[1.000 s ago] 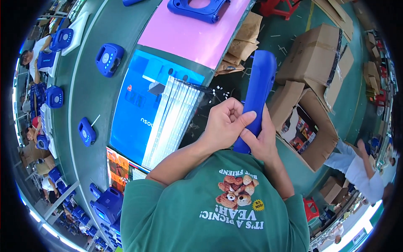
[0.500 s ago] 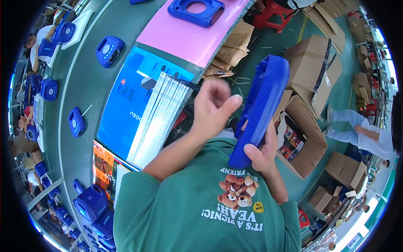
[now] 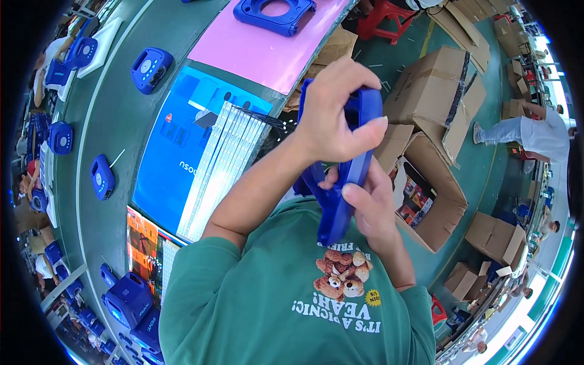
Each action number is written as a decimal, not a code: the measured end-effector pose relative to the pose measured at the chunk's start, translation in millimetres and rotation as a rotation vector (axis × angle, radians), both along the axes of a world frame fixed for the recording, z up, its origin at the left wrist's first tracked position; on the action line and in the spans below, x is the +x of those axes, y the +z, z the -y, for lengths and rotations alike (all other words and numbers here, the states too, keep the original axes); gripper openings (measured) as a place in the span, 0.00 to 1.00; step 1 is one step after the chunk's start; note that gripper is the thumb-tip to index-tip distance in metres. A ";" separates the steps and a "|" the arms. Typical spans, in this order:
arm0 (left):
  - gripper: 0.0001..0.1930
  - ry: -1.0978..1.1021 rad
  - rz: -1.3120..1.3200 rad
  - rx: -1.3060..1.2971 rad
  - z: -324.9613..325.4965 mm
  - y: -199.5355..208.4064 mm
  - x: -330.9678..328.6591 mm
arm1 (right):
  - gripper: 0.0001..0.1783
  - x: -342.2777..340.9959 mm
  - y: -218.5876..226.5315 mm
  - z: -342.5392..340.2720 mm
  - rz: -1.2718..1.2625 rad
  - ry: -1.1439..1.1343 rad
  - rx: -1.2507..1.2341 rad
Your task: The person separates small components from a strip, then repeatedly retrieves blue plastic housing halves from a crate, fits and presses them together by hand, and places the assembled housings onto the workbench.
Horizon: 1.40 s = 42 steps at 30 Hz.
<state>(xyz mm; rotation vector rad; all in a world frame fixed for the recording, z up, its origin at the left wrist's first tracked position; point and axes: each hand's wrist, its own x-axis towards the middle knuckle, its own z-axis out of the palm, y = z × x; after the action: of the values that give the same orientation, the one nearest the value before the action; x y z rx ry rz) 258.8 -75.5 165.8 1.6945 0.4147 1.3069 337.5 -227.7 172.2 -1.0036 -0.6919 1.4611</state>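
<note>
In front of my chest stands a blue plastic housing (image 3: 333, 216), an open frame held upright and slightly tilted. My left hand (image 3: 331, 112) reaches over its upper end, fingers bent across the top and thumb along the side. Lower down, my right hand (image 3: 374, 210) grips the housing's right edge, with its thumb in front and fingertips showing through the opening. Part of the frame is hidden behind my left hand and wrist.
To the left, a bundle of white LED strips (image 3: 216, 167) lies on a blue printed sheet (image 3: 161, 164). Another blue housing (image 3: 275, 13) rests on a pink mat (image 3: 243, 52). Blue devices (image 3: 151, 70) sit on the green belt (image 3: 115, 131). Open cardboard boxes (image 3: 447, 213) stand at right; a person (image 3: 541, 134) is beyond.
My left hand, curled beside the housing before, has come onto its upper end. The housing has turned from its side edge to show its opening and shifted slightly left.
</note>
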 end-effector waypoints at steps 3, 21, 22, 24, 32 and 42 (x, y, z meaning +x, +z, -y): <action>0.11 0.138 -0.021 0.006 -3.8 -13.1 -4.1 | 0.24 -11.1 3.0 -5.6 -0.036 -0.018 -0.112; 0.06 0.335 0.065 -0.292 -16.7 -34.9 -52.7 | 0.33 -44.1 2.3 -31.7 0.180 0.146 -0.147; 0.06 0.342 0.078 -0.269 -18.9 -32.8 -59.0 | 0.27 -47.5 3.7 -34.6 0.135 0.108 -0.192; 0.06 0.360 0.091 -0.249 -21.4 -31.0 -66.0 | 0.24 -52.0 -4.6 -39.3 0.112 0.065 -0.176; 0.08 0.301 0.448 -0.511 -36.6 -25.3 -91.5 | 0.28 -79.7 22.5 -53.9 0.281 0.109 -0.121; 0.08 0.468 0.366 -0.195 -39.4 -6.9 -144.9 | 0.30 -102.6 21.8 -64.5 0.107 0.354 0.031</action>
<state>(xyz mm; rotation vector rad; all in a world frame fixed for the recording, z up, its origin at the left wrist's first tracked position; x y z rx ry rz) 113.9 -36.1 158.8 1.1986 0.7210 1.8102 234.8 -163.2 194.0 -0.9741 -1.0060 1.7027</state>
